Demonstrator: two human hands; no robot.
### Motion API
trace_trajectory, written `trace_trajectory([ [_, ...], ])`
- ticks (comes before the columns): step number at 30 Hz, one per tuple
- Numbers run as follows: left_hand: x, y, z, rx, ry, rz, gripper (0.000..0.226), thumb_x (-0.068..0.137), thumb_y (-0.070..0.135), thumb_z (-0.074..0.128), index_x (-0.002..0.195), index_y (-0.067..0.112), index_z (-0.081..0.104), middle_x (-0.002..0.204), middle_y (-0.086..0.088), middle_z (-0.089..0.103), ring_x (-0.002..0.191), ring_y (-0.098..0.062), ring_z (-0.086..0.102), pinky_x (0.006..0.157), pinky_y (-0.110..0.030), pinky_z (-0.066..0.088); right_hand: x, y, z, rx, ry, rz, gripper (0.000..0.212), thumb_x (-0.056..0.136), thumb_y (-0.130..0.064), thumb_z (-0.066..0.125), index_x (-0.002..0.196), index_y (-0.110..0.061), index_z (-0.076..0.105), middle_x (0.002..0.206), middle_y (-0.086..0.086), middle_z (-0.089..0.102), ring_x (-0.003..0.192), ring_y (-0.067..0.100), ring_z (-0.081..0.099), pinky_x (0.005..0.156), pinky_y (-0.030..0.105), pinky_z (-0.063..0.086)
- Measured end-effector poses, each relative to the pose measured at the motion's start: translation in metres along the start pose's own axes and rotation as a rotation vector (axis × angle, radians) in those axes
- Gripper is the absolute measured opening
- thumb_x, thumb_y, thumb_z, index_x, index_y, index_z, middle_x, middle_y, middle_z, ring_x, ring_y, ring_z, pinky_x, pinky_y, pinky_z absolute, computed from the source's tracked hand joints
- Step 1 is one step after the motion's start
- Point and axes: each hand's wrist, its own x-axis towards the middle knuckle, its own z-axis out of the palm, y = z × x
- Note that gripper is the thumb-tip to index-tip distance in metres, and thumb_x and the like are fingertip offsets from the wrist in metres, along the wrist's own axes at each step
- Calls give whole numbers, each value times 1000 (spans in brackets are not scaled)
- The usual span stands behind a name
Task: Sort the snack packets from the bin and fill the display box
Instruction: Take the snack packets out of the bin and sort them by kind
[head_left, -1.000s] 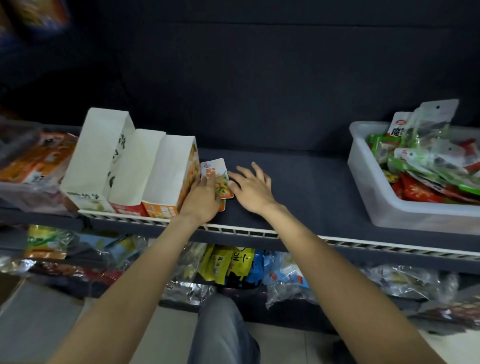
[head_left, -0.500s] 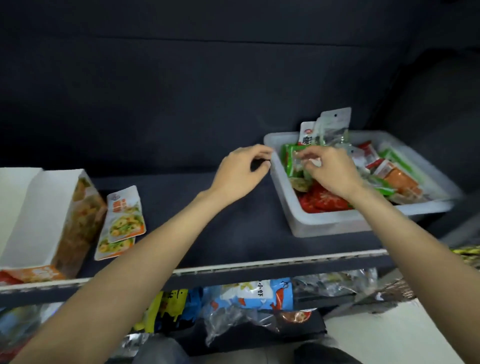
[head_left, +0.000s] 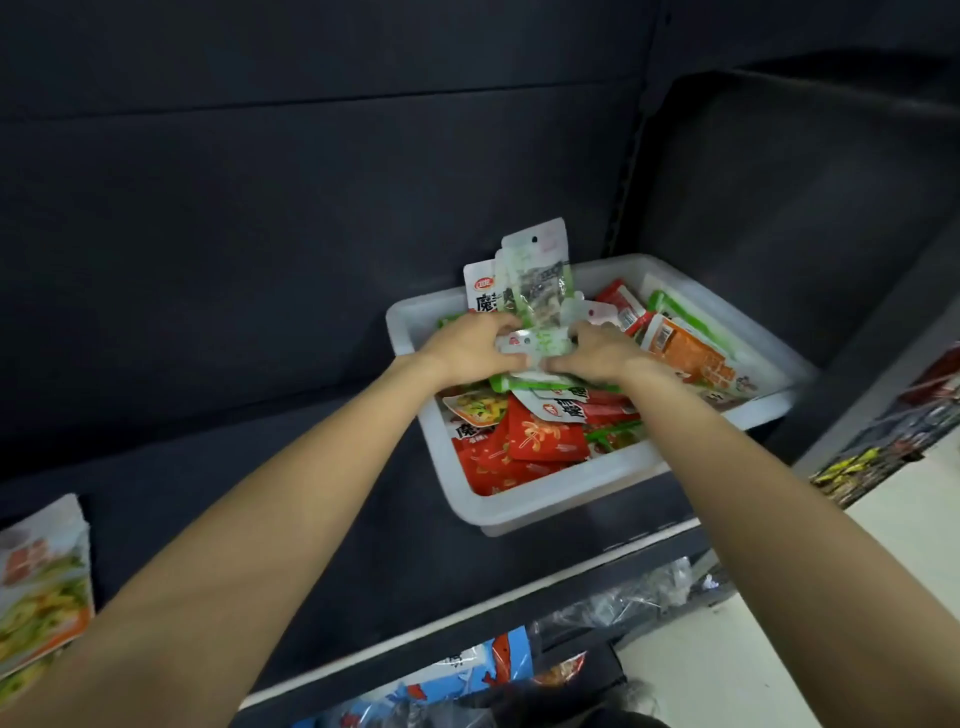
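Head view: both hands (head_left: 535, 353) grip clear green-printed packets (head_left: 530, 345) over the bin (head_left: 545, 506).

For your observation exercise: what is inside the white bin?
The white bin holds mixed snack packets: red, green-edged, orange. Both hands and the top packets cover those beneath.

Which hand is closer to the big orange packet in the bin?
The right hand: it is just beside the orange packet. The left hand is farther away, across the bin.
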Motion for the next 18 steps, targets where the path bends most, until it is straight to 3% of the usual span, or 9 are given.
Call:
trace_trajectory([
  [3, 6, 4, 9, 45, -90, -28, 70, 85, 49, 62, 142, 17, 39, 142, -4, 46, 125, -21, 47, 97, -27, 38, -4, 4, -6, 0, 35, -64, 50, 85, -44, 64, 123, -12, 55, 124, 10, 55, 118, 28, 49, 88, 29, 41],
  [5, 7, 5, 10, -65, -62, -42, 74, 81, 46, 69, 142, 16, 40, 141, -3, 48, 125, -19, 47, 97, -24, 38, -9, 6, -9, 84, 68, -114, 17, 85, -37, 66, 81, -22, 59, 84, 3, 59, 90, 23, 56, 64, 24, 41],
  [6, 6, 5, 10, -103, -27, -34, 75, 79, 44, 72, 141, 17, 41, 140, -3, 49, 124, -18, 48, 96, -23, 38, -12, 8, -8, 122, 110, -138, 23, 87, -32, 65, 68, -23, 55, 69, 1, 55, 76, 20, 56, 56, 24, 37],
  [8, 2, 7, 10, -73, 50, -2, 73, 78, 43, 72, 140, 19, 41, 140, -3, 49, 124, -18, 48, 97, -23, 38, -19, 10, -8, 130, 267, -168, 24, 91, -22, 56, 72, -12, 66, 68, 6, 61, 68, 21, 57, 59, 27, 41],
  [10, -5, 17, 8, -56, 139, 22, 72, 82, 46, 67, 143, 20, 37, 144, -3, 44, 129, -19, 43, 102, -28, 37, -28, 9, -12, 135, 477, -180, 25, 94, -16, 49, 86, -6, 71, 81, 13, 68, 76, 29, 61, 66, 33, 47],
  [12, -15, 32, 2, -306, 233, -5, 76, 86, 44, 63, 147, 17, 28, 148, -3, 38, 133, -18, 39, 105, -28, 34, -40, 4, -21, 284, 669, -224, 23, 94, -14, 48, 92, -8, 71, 87, 11, 70, 79, 27, 63, 70, 34, 49],
  [15, -42, 46, -14, -859, 262, -101, 84, 85, 42, 64, 150, 17, 17, 142, -3, 45, 127, -17, 47, 107, -33, 38, -67, -11, -41, 648, 805, -254, 22, 95, -17, 51, 94, -14, 72, 87, -1, 70, 76, 12, 60, 68, 21, 45],
  [18, -83, 49, -27, -1135, 192, -55, 58, 88, 28, 64, 139, 18, 39, 125, -5, 62, 106, -18, 64, 88, -31, 53, -89, -31, -46, 838, 780, -238, 21, 94, -21, 54, 97, -15, 73, 91, -5, 69, 83, 6, 60, 72, 15, 44],
])
